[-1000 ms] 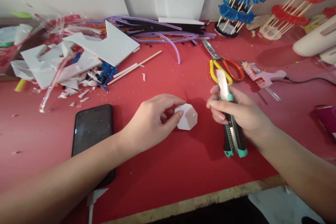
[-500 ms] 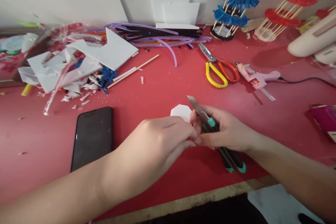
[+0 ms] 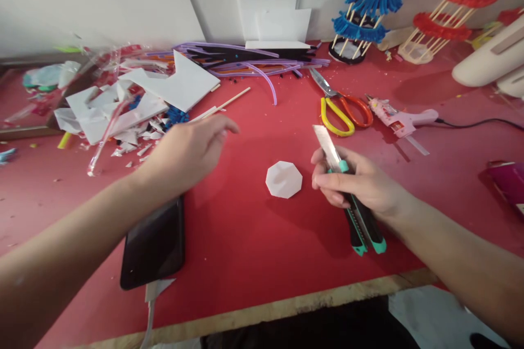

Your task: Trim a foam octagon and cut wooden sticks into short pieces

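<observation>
My right hand (image 3: 352,182) is wrapped round a black and green utility knife (image 3: 358,218). Its bare blade points up and away to the left. Left of that hand, a small white octagonal foam piece (image 3: 284,180) lies flat on the red table, touched by neither hand. My left hand (image 3: 192,147) hovers beside the scrap pile, above the far end of the phone. Its fingers are curled and bent down; whatever they pinch, if anything, is hidden.
White foam scraps (image 3: 192,84) and thin sticks (image 3: 233,99) lie at the left back. Scissors (image 3: 338,114) and a pink glue gun (image 3: 399,117) lie to the right. A phone (image 3: 158,251) sits by the left forearm. Blue (image 3: 360,27) and red (image 3: 440,27) craft towers stand behind.
My left hand has left my right hand and moved up and left towards the scraps, uncovering the octagon. My right hand, still round the knife, has shifted slightly right and away.
</observation>
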Available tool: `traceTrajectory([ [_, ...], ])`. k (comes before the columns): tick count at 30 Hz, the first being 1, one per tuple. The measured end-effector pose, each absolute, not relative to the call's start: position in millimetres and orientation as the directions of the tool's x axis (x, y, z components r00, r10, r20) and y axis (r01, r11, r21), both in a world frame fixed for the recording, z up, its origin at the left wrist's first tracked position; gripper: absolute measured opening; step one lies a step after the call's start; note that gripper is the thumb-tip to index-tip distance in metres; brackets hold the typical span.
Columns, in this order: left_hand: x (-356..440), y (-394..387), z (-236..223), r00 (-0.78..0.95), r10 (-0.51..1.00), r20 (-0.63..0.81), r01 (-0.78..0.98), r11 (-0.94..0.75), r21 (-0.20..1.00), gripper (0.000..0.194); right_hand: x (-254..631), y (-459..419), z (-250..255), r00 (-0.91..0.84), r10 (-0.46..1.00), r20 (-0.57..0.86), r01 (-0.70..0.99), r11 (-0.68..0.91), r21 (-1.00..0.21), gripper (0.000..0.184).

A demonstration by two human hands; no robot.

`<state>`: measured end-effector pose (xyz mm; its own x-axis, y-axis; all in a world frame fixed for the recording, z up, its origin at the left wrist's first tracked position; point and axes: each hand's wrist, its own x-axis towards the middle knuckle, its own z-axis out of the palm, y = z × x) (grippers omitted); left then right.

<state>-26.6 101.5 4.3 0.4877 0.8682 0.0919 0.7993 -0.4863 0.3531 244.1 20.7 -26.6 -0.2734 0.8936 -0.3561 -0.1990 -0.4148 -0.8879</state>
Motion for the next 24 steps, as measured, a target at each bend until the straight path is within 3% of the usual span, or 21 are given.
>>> traceTrajectory([
  [2,-37.2,112.4,6.0,0.355,0.933,0.067,0.908,-0.361,0.215,0.028,246.4,24.7,-26.4,-0.21,0.912,-0.352,-0.236,-0.397,-0.887,0.026],
  [4,-39.1,115.2,8.9,0.322,0.939,0.119,0.925,-0.339,0.173,0.03,247.3,27.1,-26.2,-0.161,0.925,-0.345,-0.249,-0.376,-0.893,0.024],
  [7,-23.8,104.1,12.3,0.469,0.868,0.162,0.818,-0.496,0.292,0.027,245.1,25.7,-25.9,-0.159,0.928,-0.336,-0.225,-0.366,-0.903,0.024],
  [10,3.4,79.4,13.2,0.68,0.707,0.196,0.584,-0.683,0.438,0.026,240.2,19.3,-25.9,-0.254,0.902,-0.35,-0.173,-0.398,-0.901,0.029],
  [13,26.3,53.1,11.9,0.798,0.575,0.18,0.402,-0.731,0.551,0.02,236.4,12.7,-26.4,-0.362,0.858,-0.363,-0.119,-0.429,-0.895,0.034],
  [16,34.0,41.0,8.1,0.817,0.544,0.191,0.355,-0.735,0.578,0.017,236.0,9.7,-26.2,-0.418,0.829,-0.371,-0.101,-0.448,-0.888,0.039],
  [19,23.3,53.1,4.1,0.785,0.571,0.239,0.399,-0.762,0.509,0.023,238.2,10.8,-24.6,-0.408,0.834,-0.372,-0.116,-0.452,-0.885,0.035],
  [21,7.7,72.3,3.7,0.725,0.65,0.226,0.524,-0.735,0.431,0.025,240.5,13.1,-23.4,-0.364,0.857,-0.364,-0.139,-0.437,-0.889,0.03],
  [24,-17.5,102.4,7.0,0.487,0.866,0.113,0.836,-0.499,0.228,0.033,244.0,17.6,-22.0,-0.255,0.899,-0.357,-0.192,-0.409,-0.892,0.027],
])
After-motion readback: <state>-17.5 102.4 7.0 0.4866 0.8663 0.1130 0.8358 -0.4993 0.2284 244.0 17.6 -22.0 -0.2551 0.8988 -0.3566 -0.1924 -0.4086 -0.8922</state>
